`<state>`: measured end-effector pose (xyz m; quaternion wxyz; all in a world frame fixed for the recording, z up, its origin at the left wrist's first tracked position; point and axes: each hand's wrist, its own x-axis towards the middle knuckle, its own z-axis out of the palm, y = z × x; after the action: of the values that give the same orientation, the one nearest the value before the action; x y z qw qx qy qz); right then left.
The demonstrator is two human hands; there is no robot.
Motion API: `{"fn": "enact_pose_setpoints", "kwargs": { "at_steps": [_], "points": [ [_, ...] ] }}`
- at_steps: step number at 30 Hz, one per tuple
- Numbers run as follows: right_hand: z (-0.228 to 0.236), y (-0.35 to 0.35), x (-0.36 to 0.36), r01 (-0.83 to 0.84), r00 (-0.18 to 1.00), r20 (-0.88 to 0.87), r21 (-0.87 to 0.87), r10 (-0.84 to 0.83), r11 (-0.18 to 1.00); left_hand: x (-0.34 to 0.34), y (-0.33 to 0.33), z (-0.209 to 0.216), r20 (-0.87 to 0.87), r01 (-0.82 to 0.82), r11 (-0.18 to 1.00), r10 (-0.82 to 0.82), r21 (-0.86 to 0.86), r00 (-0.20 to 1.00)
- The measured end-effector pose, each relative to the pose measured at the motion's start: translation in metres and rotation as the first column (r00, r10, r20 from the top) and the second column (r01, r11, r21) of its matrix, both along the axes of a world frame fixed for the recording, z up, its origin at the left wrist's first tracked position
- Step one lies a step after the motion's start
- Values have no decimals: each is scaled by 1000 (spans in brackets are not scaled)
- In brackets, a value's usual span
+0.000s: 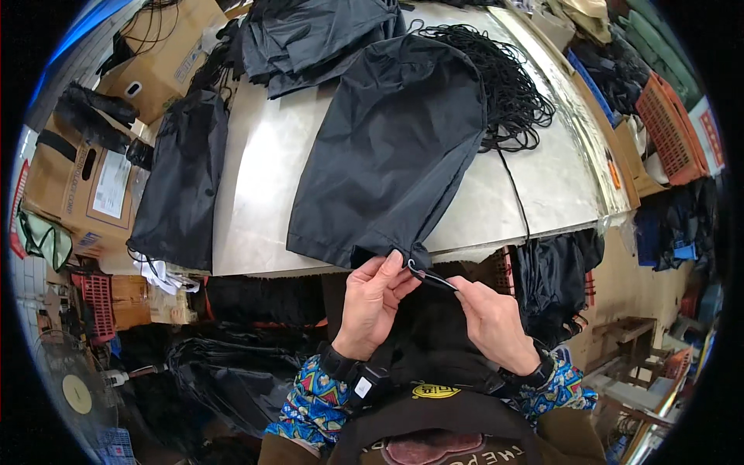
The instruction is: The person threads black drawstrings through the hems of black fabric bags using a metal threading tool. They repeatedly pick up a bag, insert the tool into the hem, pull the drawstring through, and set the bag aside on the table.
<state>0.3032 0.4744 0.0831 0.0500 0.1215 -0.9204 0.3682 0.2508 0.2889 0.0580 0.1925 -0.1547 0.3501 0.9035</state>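
A black fabric bag (387, 147) lies on the pale table, its near corner hanging a little past the front edge. My left hand (370, 304) pinches that gathered corner between thumb and fingers. My right hand (496, 319) is closed on a thin metal threading tool (428, 274) with a small looped end, which reaches to the cloth beside my left fingertips. Something dark, perhaps cord, runs along the tool; I cannot tell whether it passes through the hem. Behind the bag sits a tangled heap of black cords (515, 97).
More black bags are piled on the table's far side (325, 35). Another black bag (186, 178) hangs over the left edge, near cardboard boxes (77, 186). One cord (511, 182) trails over the front edge at right. An orange crate (673, 128) stands far right; a fan (76, 391) is at lower left.
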Motion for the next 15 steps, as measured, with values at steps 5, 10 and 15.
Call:
{"fn": "enact_pose_setpoints", "kwargs": {
  "at_steps": [5, 10, 15],
  "points": [
    [0, 3, 0, 9, 1000, -15, 79, -8, 997, -1, 5, 0, -21, -25, 996, 23, -89, 999],
    [1, -4, -4, 8, 995, -95, 222, 14, 975, 4, 8, 1, -111, -2, 980, -21, -201, 994],
    [9, -14, -19, -40, 992, -102, 288, 72, 957, 3, 5, 3, -200, -61, 940, -7, -334, 980]
  ]
}}
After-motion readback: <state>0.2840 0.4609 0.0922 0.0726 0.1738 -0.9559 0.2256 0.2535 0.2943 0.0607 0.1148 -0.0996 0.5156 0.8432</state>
